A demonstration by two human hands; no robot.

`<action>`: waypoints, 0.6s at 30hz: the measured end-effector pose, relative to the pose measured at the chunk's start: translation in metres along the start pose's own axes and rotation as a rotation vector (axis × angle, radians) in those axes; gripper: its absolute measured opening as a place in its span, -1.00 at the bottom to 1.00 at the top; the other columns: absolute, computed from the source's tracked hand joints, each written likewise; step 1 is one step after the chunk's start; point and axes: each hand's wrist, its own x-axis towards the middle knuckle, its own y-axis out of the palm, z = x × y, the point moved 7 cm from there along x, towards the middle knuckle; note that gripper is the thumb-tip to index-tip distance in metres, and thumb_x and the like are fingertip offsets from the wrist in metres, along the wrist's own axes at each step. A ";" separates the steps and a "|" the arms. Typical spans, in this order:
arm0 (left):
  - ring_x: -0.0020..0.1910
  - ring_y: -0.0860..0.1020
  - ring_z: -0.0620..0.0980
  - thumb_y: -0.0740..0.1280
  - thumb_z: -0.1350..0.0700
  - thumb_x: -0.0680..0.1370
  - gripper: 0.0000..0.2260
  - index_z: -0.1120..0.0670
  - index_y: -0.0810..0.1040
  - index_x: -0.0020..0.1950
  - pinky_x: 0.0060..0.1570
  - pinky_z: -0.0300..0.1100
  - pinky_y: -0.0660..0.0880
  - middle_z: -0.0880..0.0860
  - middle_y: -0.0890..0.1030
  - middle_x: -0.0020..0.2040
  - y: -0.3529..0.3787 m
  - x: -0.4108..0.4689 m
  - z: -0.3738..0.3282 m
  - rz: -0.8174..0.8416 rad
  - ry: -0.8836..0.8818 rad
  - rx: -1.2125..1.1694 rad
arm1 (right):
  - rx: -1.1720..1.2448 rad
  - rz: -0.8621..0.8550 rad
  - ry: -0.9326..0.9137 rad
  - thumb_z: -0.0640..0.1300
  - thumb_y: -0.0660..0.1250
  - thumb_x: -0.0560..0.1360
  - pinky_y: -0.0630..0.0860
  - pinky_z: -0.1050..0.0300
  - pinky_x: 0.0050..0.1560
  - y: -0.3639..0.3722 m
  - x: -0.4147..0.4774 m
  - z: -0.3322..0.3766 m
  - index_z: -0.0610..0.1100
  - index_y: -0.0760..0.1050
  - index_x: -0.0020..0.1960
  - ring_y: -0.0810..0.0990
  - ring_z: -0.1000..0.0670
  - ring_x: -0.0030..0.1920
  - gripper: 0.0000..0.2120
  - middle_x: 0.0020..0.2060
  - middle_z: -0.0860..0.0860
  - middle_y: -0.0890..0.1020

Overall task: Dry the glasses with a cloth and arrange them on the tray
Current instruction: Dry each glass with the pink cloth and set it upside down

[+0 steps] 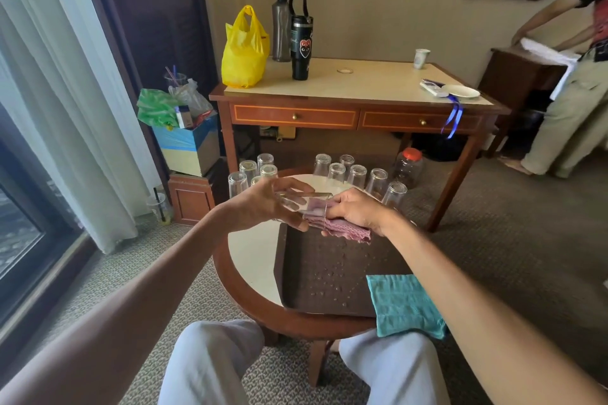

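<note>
**Figure. Drying stage, with no glass yet on the tray.** Directions are read as a clock face centred on the tray [329, 273], with 12 o'clock pointing away from the seated person.

The glass [292, 204] in work lies on its side in the air over the tray's 12 o'clock edge. The left hand [263, 204] grips it, fingers [294, 189] curled over the top and thumb beneath. The right hand [358, 210] is closed on the pink cloth [345, 230] and presses a wad of it into the mouth of the glass, which faces 3 o'clock.

The tray holds no glasses. Only water droplets show on its dark surface, and a teal cloth [404, 302] is draped over its 4 o'clock corner.

The remaining glasses stand mouth-down on the round tabletop [250, 260] in 2 clusters. The left cluster [248, 169], at 11 o'clock, has about 5; the right cluster [357, 176], at 1 o'clock, has about 6. Whether any of these are already dry cannot be told from this view.

Judged progress: early. 1 glass is part-way through its wipe, and arrangement on the tray has not begun. About 11 glasses are left to handle, and the wet tray surface may itself need wiping first.
</note>
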 end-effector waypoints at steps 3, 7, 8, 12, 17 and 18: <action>0.29 0.60 0.12 0.54 0.17 0.47 -0.49 0.02 0.53 0.41 0.27 0.09 0.57 0.11 0.58 0.33 0.002 -0.004 0.016 0.045 -0.105 -0.331 | -0.047 -0.087 -0.044 -0.22 0.47 0.50 0.62 0.14 -0.15 -0.005 0.007 -0.004 -0.28 0.68 0.01 0.69 -0.17 -0.13 -0.85 -0.09 -0.22 0.73; 0.17 0.63 0.16 0.27 -0.09 0.65 -0.65 0.09 0.56 0.33 0.01 0.00 0.65 0.24 0.56 0.29 0.013 -0.008 0.028 -0.041 -0.333 -0.587 | -0.330 -0.233 -0.105 -0.04 0.52 0.42 0.44 0.07 -0.28 -0.007 0.011 0.001 -0.30 0.63 -0.26 0.54 -0.06 -0.36 -0.69 -0.38 -0.14 0.65; 0.14 0.63 0.16 0.25 -0.10 0.67 -0.65 0.12 0.57 0.29 -0.05 -0.02 0.64 0.27 0.56 0.28 0.014 -0.007 0.030 -0.078 -0.355 -0.603 | -0.379 -0.284 -0.105 -0.04 0.50 0.42 0.37 0.08 -0.32 -0.008 0.012 0.002 -0.26 0.59 -0.33 0.51 -0.09 -0.41 -0.69 -0.44 -0.17 0.61; 0.12 0.62 0.19 0.22 -0.01 0.72 -0.74 0.13 0.56 0.23 -0.14 -0.02 0.63 0.31 0.55 0.28 0.014 -0.002 0.029 -0.188 -0.364 -0.620 | -0.426 -0.328 -0.068 0.01 0.48 0.43 0.23 0.15 -0.42 -0.012 0.018 -0.003 -0.10 0.40 -0.48 0.36 -0.01 -0.57 -0.59 -0.61 0.01 0.44; 0.15 0.58 0.20 0.24 0.06 0.71 -0.80 0.12 0.55 0.24 -0.15 -0.05 0.62 0.26 0.52 0.26 0.006 -0.002 0.023 -0.256 -0.380 -0.554 | -0.208 -0.046 -0.063 0.40 0.45 0.29 0.46 -0.01 -0.12 -0.002 0.020 -0.011 -0.32 0.65 -0.02 0.61 -0.10 -0.19 -0.26 -0.09 -0.27 0.70; 0.15 0.58 0.19 0.23 0.07 0.71 -0.80 0.11 0.56 0.24 -0.17 -0.06 0.62 0.26 0.52 0.26 0.007 -0.002 0.023 -0.257 -0.389 -0.544 | -0.200 -0.054 -0.065 0.35 0.45 0.32 0.50 -0.04 -0.12 -0.003 0.020 -0.011 -0.33 0.65 -0.01 0.63 -0.12 -0.20 -0.29 -0.09 -0.28 0.70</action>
